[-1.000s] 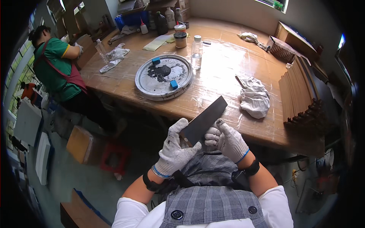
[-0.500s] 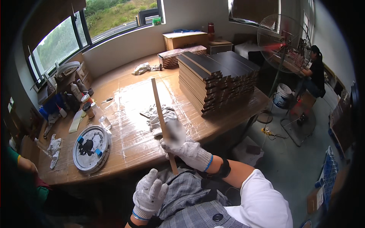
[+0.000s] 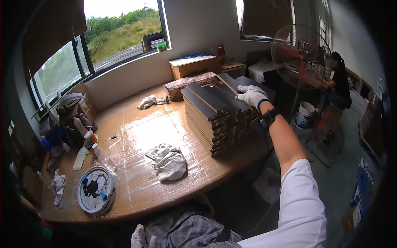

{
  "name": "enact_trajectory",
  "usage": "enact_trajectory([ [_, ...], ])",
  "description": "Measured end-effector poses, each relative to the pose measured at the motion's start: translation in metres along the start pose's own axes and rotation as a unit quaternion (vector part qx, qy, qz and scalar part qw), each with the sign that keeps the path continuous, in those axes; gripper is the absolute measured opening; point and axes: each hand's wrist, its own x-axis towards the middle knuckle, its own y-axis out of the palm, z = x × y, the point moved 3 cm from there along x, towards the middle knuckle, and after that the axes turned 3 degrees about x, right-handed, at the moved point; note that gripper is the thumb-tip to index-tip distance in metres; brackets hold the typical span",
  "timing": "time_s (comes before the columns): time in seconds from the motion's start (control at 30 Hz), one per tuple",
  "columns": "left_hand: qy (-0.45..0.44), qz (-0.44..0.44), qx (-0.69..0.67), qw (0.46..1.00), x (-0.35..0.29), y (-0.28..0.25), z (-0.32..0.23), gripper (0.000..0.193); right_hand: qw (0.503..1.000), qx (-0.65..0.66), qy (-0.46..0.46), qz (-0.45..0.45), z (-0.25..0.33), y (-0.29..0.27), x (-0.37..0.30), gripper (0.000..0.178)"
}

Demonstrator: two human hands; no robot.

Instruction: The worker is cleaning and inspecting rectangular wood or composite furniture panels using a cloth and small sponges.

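My right hand (image 3: 251, 97), in a white knit glove with a blue cuff, reaches out over the stack of dark-faced boards (image 3: 198, 101). Its fingers close on the edge of a narrow dark board (image 3: 228, 84) on top of the stack; the fingertips are partly hidden. At the lower edge, near my plaid apron, my left hand (image 3: 140, 239) shows only gloved fingers, apart and pointing up, with nothing seen in them. A crumpled pale cloth (image 3: 168, 162) lies on the table left of the stack.
On the wrapped table (image 3: 136, 182) stand a paint-stained round lid (image 3: 97, 200) with blue pieces, a clear bottle (image 3: 103, 157) and a small knife (image 3: 111, 137). Behind the stack are cartons (image 3: 194, 66). A large fan (image 3: 300, 58) and a seated person (image 3: 340, 82) are at right.
My right hand has swung from above my lap, where it held a long narrow strip, out to the stack. My left hand has dropped toward the lower edge. The view has shifted.
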Motion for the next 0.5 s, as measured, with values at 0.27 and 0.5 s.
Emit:
enact_trajectory([
  [0.27, -0.060, 0.061, 0.034, 0.996, -0.005, 0.005, 0.004, 0.068, 0.996, -0.062, -0.022, 0.055, -0.014, 0.042, 0.060, 0.056],
  [0.5, -0.063, 0.079, 0.021, 0.995, 0.006, 0.013, 0.007, 0.068, 0.991, -0.062, -0.069, 0.096, -0.005, 0.047, 0.061, 0.046],
])
